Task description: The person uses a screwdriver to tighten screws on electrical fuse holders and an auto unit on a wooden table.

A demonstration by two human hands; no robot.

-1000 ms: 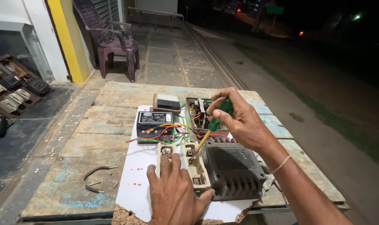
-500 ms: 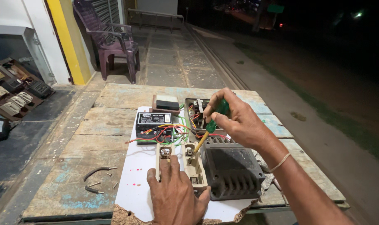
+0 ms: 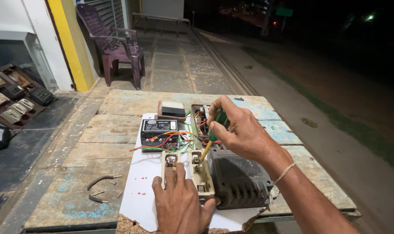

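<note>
The right hand [image 3: 238, 130] is clamped around a green-handled screwdriver with a yellow shaft [image 3: 210, 141], its tip set down into the cream plastic switch panel [image 3: 189, 171]. The left hand [image 3: 179, 208] lies flat with fingers spread, pressing on that panel's near end. The panel sits on a white sheet [image 3: 140, 195] on the weathered wooden worktop [image 3: 80, 182], just beside a dark grey ribbed metal box [image 3: 240, 182], with a tangle of red and green wires [image 3: 171, 141] behind.

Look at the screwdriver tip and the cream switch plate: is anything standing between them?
Nothing visible does. The right hand holds the screwdriver, and its tip comes down onto the switch plate beside the black housing. The wires lie behind the tip, and the left hand presses the plate's near end.
</note>
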